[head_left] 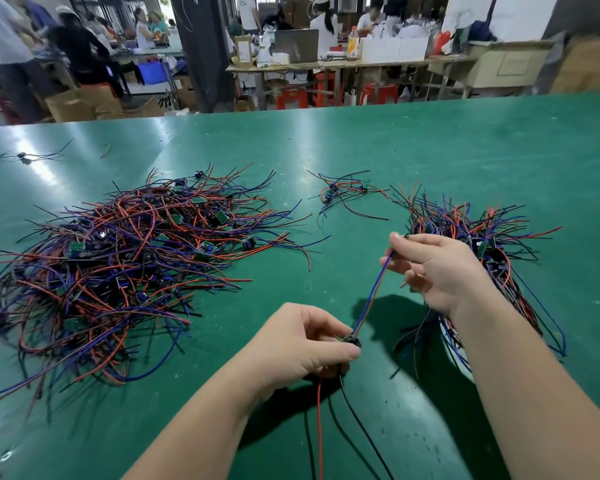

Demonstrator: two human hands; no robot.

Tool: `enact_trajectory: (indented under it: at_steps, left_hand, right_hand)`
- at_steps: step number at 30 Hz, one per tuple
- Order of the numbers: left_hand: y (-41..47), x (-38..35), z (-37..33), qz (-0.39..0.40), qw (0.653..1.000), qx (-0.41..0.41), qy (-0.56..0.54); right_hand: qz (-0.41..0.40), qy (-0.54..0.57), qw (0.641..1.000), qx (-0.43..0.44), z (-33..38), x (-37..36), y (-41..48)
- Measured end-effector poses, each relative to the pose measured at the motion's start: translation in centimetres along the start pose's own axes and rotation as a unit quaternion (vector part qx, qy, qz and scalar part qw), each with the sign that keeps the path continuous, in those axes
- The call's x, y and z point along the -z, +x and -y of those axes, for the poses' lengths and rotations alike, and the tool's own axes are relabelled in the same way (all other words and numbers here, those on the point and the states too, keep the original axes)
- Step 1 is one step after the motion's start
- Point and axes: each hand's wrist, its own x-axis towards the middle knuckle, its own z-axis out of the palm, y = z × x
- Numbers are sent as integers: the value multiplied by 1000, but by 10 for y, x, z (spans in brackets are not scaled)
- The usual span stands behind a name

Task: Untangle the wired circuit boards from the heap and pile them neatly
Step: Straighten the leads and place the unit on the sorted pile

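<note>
Your left hand (302,344) pinches the board (350,340); your right hand (430,268) pinches its blue wires (373,294) — stretched taut, running lower-centre toward upper right.

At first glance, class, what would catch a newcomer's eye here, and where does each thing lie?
A big tangled heap of red, blue and black wires sprawls over the left of the green table. Near the middle, the left hand pinches one circuit board while the right hand pinches its blue wire, stretched between them. A tidier pile lies behind the right hand.
</note>
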Motion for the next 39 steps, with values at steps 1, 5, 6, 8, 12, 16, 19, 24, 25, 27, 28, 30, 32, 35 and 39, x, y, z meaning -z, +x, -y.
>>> enact_trajectory:
  at_steps: [1, 5, 6, 8, 12, 16, 19, 24, 25, 27, 28, 30, 32, 35, 39]
  left_hand:
    - [0, 0, 0, 3, 1000, 0, 1]
    - [-2, 4, 0, 36, 999, -11, -22]
    - [-3, 6, -2, 47, 996, -18, -67]
    - [-2, 12, -8, 28, 979, -36, -199]
    - [10, 28, -11, -154, 924, -63, -344]
    - [14, 23, -4, -211, 930, -67, -294]
    - [15, 16, 1, -222, 955, -104, -169]
    - [16, 11, 4, -206, 968, -145, -7]
    - [16, 9, 5, -199, 967, -155, 26]
    - [16, 7, 7, -193, 963, -168, 81]
    - [16, 7, 8, -189, 963, -171, 89]
    - [14, 6, 8, -170, 966, -182, 72]
    - [10, 5, 3, -129, 974, -186, -17]
    - [4, 6, -7, -47, 969, -143, -197]
    - [4, 19, -14, -97, 963, -100, -232]
  right_hand:
    - [-6, 4, 1000, -3, 0, 0, 1]
    - [-21, 10, 999, -31, -1, 0, 3]
    - [-17, 19, 999, -37, -2, -1, 4]
    - [-11, 40, 998, -45, -4, -5, 4]
    - [11, -58, 998, -13, -14, -17, 0]
    - [150, -176, 969, 87, -36, -39, -16]
    - [181, -243, 943, 136, -50, -53, -27]
    - [111, -299, 932, 172, -52, -48, -22]
    - [103, -316, 926, 181, -50, -46, -20]
    - [104, -328, 922, 178, -46, -42, -20]
    - [107, -317, 927, 170, -44, -42, -21]
    - [103, -268, 945, 156, -41, -41, -24]
    - [85, -203, 963, 156, -36, -42, -24]
    - [64, -81, 984, 146, -22, -40, -24]
    - [17, -31, 986, 165, 5, -19, -18]
